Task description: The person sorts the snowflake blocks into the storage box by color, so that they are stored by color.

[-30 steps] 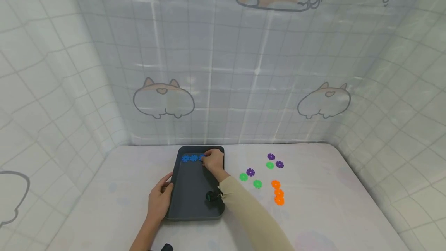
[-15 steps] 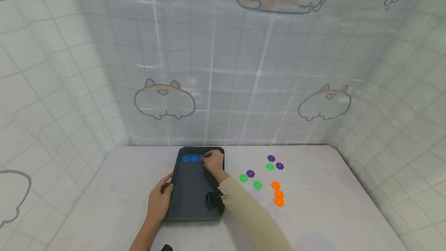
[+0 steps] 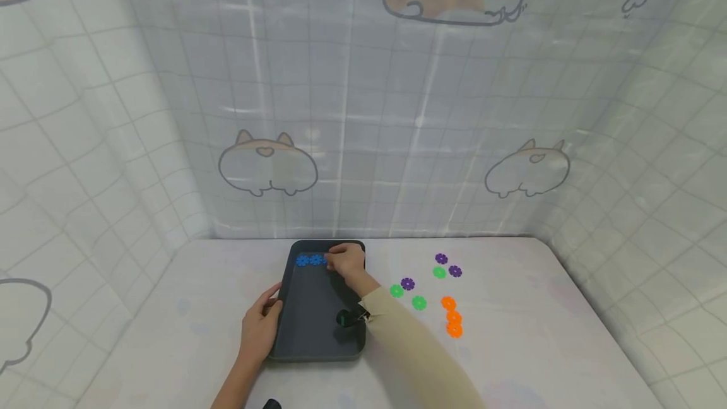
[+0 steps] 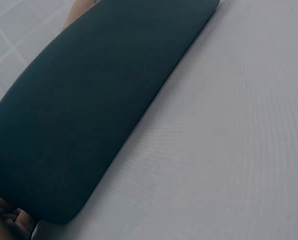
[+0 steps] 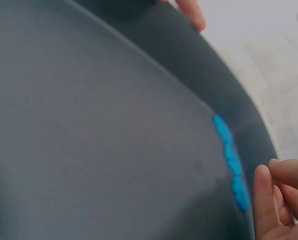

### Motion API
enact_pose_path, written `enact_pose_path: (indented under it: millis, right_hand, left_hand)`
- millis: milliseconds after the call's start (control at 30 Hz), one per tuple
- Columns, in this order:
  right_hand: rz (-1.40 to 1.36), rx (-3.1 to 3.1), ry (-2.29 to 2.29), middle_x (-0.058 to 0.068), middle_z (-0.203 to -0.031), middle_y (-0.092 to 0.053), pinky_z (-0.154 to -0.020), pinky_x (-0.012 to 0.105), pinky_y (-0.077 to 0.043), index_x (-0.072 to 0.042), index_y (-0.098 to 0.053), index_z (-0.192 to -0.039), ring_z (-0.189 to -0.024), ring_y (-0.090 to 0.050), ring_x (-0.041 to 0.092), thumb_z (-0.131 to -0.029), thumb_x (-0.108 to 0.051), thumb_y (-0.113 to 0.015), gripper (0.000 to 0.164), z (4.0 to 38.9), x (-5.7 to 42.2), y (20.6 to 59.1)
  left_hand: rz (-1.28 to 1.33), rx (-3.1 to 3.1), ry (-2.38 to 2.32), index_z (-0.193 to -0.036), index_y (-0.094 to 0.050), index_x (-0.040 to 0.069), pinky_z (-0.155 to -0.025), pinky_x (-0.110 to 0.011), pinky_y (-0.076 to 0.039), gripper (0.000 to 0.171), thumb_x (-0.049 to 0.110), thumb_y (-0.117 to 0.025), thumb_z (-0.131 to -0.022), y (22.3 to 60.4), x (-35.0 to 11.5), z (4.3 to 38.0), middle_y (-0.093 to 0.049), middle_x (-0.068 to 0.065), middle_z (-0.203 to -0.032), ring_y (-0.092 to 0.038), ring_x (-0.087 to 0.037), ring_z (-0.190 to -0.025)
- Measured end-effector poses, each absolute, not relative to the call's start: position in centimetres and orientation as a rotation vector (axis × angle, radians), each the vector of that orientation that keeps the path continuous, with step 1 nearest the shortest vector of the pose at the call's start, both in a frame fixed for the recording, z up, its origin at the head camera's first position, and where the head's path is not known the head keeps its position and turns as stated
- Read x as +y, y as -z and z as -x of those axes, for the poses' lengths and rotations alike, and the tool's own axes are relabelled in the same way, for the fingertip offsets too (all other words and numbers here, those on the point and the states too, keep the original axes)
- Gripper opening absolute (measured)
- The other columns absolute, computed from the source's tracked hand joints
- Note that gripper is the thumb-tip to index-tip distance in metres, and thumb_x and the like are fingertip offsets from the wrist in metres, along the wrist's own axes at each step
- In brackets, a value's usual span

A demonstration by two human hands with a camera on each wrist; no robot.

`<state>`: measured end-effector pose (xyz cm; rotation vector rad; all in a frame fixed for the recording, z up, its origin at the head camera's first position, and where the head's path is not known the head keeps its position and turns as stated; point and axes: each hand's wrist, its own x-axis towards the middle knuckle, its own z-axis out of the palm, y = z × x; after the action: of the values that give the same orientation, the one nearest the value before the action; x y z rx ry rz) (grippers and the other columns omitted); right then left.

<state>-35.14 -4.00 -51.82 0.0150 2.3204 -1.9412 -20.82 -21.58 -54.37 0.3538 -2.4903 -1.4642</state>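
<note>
A dark grey rectangular tray [image 3: 315, 320] lies on the table. My left hand [image 3: 260, 327] grips its left edge, thumb at the rim; its fingertips [image 5: 192, 14] show over the rim in the right wrist view. Three blue flower-shaped discs [image 3: 303, 260] form a row along the tray's far end. My right hand [image 3: 348, 264] reaches in over the far right part of the tray, its fingertips at the right end of that row. In the right wrist view, the thumb and finger of this hand [image 5: 283, 200] meet beside the blue discs [image 5: 232, 159], with no disc visible between them.
Right of the tray lie purple discs [image 3: 407, 284], green discs [image 3: 419, 303] and a short line of orange discs [image 3: 454, 317] on the white tabletop [image 3: 528, 327]. A patterned, grid-lined curtain [image 3: 397, 194] stands behind the table and at both sides.
My right hand has shifted slightly left over the end of the blue row. The left hand and tray have stayed in place; the head view has tilted a little.
</note>
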Motion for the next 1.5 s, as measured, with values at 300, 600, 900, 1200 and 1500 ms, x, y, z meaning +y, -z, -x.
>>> enact_pose_path:
  millis: [300,600,900,1200,1500]
  right_hand:
    - [0.08,2.165,2.01,0.009,-0.089,-0.069,-0.073,0.04,-0.055,0.004,-0.07,-0.104,-0.071,-0.069,0.022,-0.086,-0.006,-0.073,0.021,34.7,-1.7,49.2]
    - [0.115,2.123,1.992,0.015,-0.096,-0.069,-0.07,0.033,-0.055,0.009,-0.065,-0.112,-0.093,-0.066,0.039,-0.088,-0.006,-0.071,0.029,33.4,4.6,46.7]
    - [0.094,2.268,1.922,0.017,-0.092,-0.069,-0.068,0.033,-0.055,0.003,-0.07,-0.1,-0.071,-0.067,0.019,-0.086,-0.01,-0.074,0.019,33.1,10.1,46.4]
    - [-0.025,2.291,1.838,0.024,-0.098,-0.067,-0.069,0.033,-0.055,0.003,-0.069,-0.099,-0.073,-0.066,0.022,-0.087,-0.012,-0.073,0.02,30.0,14.2,48.4]
    - [-0.099,2.336,1.809,0.014,-0.087,-0.068,-0.068,0.032,-0.055,0.004,-0.069,-0.096,-0.071,-0.065,0.022,-0.086,-0.01,-0.074,0.017,28.3,16.6,49.7]
  left_hand:
    - [-0.374,-2.468,1.443,-0.138,-0.055,0.014,-0.074,-0.033,-0.044,0.038,0.014,-0.049,-0.101,54.4,-21.6,20.7,-0.063,-0.016,-0.112,-0.056,-0.024,-0.09]
    - [-0.37,-2.48,1.445,-0.139,-0.054,0.013,-0.076,-0.035,-0.043,0.038,0.013,-0.048,-0.101,54.3,-21.3,20.8,-0.063,-0.016,-0.114,-0.056,-0.024,-0.092]
    - [-0.345,-2.462,1.476,-0.139,-0.054,0.014,-0.075,-0.034,-0.044,0.038,0.014,-0.048,-0.101,54.2,-21.0,21.4,-0.063,-0.015,-0.113,-0.056,-0.024,-0.091]
    - [-0.376,-2.52,1.459,-0.139,-0.053,0.013,-0.074,-0.033,-0.044,0.038,0.015,-0.049,-0.101,54.4,-21.2,20.4,-0.063,-0.017,-0.115,-0.057,-0.024,-0.092]
    - [-0.401,-2.513,1.459,-0.14,-0.052,0.014,-0.076,-0.035,-0.043,0.039,0.015,-0.048,-0.101,54.0,-21.2,20.8,-0.061,-0.018,-0.118,-0.056,-0.026,-0.094]
